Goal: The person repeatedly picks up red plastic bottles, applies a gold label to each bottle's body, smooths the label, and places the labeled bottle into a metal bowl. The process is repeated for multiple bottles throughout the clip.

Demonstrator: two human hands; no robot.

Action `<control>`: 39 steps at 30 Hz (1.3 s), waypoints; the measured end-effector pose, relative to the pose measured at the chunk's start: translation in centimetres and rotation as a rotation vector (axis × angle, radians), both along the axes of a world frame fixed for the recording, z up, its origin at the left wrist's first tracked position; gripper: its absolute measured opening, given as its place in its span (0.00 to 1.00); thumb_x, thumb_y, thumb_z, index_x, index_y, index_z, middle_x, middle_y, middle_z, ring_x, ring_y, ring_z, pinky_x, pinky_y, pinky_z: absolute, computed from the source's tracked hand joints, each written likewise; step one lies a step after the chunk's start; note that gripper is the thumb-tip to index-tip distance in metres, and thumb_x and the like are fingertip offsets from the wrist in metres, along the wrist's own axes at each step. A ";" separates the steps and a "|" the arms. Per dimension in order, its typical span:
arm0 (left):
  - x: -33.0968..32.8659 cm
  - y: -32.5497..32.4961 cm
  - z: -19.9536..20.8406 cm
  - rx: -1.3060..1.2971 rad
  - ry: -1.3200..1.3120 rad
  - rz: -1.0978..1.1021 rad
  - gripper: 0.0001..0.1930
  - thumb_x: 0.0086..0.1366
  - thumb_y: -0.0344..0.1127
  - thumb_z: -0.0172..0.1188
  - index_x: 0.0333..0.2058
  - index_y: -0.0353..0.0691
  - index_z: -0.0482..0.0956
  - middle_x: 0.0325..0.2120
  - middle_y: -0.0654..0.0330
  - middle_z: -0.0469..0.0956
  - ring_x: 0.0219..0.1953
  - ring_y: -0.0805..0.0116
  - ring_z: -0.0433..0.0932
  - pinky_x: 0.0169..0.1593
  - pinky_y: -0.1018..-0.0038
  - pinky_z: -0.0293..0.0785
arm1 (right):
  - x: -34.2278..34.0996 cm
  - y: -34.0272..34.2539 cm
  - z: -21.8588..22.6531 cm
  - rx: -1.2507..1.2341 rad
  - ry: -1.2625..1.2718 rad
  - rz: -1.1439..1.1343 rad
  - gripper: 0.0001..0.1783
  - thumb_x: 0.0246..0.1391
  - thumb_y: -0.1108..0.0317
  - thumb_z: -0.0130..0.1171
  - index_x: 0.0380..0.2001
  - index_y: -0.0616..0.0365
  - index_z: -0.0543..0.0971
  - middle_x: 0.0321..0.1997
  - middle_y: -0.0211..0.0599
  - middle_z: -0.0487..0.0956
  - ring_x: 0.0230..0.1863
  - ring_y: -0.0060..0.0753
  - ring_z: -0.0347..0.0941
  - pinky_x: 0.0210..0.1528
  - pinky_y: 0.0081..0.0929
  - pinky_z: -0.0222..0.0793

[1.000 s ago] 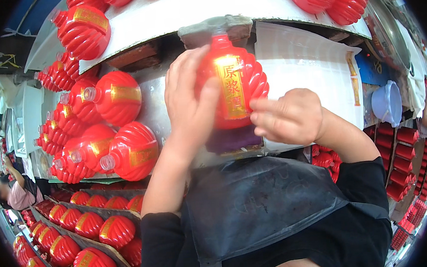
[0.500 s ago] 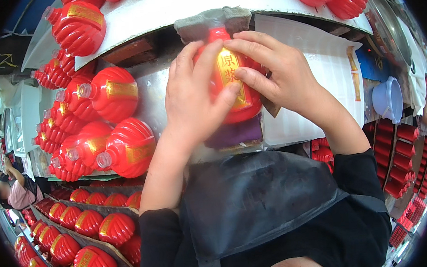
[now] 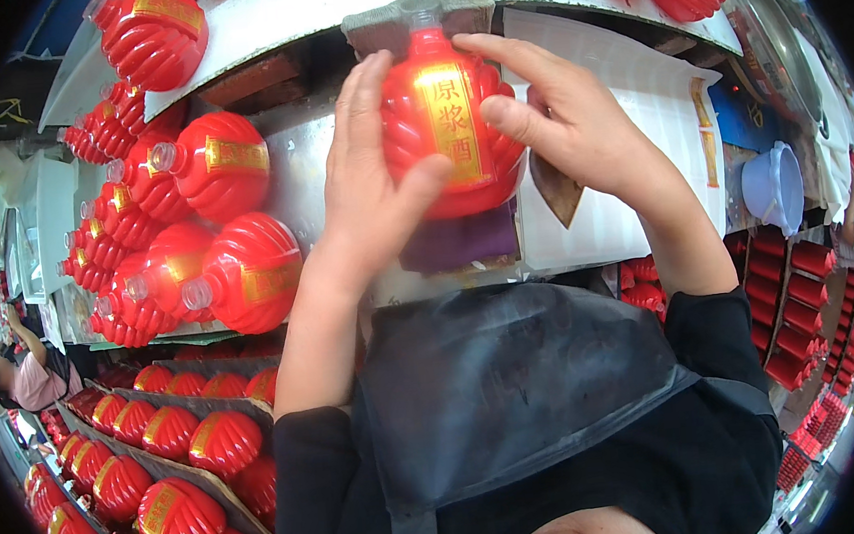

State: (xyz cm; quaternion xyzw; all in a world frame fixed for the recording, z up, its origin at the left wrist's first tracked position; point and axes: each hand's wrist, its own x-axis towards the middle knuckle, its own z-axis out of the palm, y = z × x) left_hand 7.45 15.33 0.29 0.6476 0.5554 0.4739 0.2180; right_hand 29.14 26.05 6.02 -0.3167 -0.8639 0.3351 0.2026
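Observation:
A red ribbed bottle (image 3: 411,133) with a clear neck lies on the bench in front of me, its neck pointing away. On its upper face sits a gold label (image 3: 458,149) with red print. My left hand (image 3: 369,161) is open along the bottle's left side, thumb stretched out by the label's lower part. On the other side my right hand (image 3: 576,125) is open too, index finger reaching toward the bottle's shoulder, thumb apart from the label. A grey padded rest (image 3: 361,33) supports the neck; purple cloth (image 3: 456,250) lies under the base. Whether either palm touches the bottle I cannot tell.
Several red bottles (image 3: 229,167) crowd the bench at left. White sheets (image 3: 630,171) and a brown pointed piece (image 3: 557,196) lie at right. A pale blue bucket (image 3: 774,189) stands farther right. Boxed red bottles (image 3: 169,433) fill the lower left. Another person (image 3: 35,378) is at far left.
Both hands have come off the label and spread apart to the bottle's sides, uncovering the label. The thumbs have lifted away. The whole view has shifted slightly.

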 end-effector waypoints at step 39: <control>2.2 -1.4 -1.6 -0.009 -0.343 0.093 0.43 0.57 0.40 0.73 0.68 0.35 0.64 0.71 0.45 0.60 0.74 0.51 0.60 0.74 0.59 0.58 | 0.3 -4.9 -2.1 -0.020 0.015 -0.179 0.46 0.58 0.46 0.68 0.75 0.49 0.64 0.72 0.52 0.70 0.70 0.52 0.70 0.67 0.40 0.71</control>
